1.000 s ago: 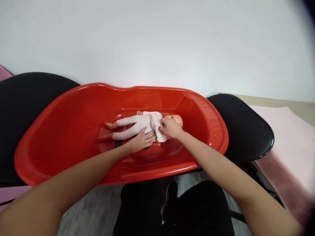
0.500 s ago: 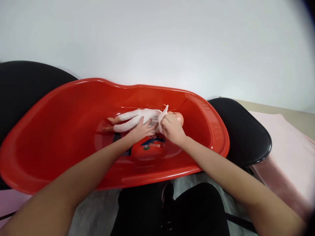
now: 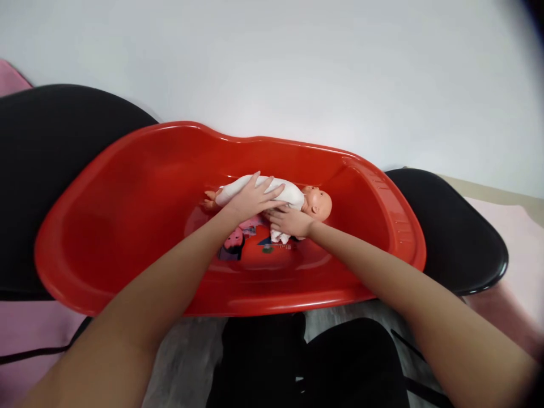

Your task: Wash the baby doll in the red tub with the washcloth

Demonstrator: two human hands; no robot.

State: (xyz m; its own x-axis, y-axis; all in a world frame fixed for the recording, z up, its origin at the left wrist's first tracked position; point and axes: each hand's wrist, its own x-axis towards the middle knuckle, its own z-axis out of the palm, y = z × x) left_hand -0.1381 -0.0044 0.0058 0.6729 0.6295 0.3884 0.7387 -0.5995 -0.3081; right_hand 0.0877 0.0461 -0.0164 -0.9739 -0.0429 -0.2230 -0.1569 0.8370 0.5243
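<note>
A baby doll [image 3: 319, 203] in a white suit lies in a red plastic tub [image 3: 127, 226], head to the right. My left hand [image 3: 253, 199] lies on the doll's body with its fingers spread over it. Just below, my right hand [image 3: 289, 221] presses a small white cloth [image 3: 278, 236] against the doll's near side, its fingers closed on the cloth. A cartoon sticker [image 3: 234, 242] shows on the tub floor under the doll.
The tub rests across two black chair seats, one at the left [image 3: 51, 141] and one at the right [image 3: 459, 238]. A pink cloth [image 3: 516, 238] lies at the far right. A white wall stands behind. My dark-clothed legs [image 3: 297, 362] are below the tub.
The doll has been rolled onto its side. My left hand moved up onto its body. My right hand went from beside the head down to its near side with the cloth.
</note>
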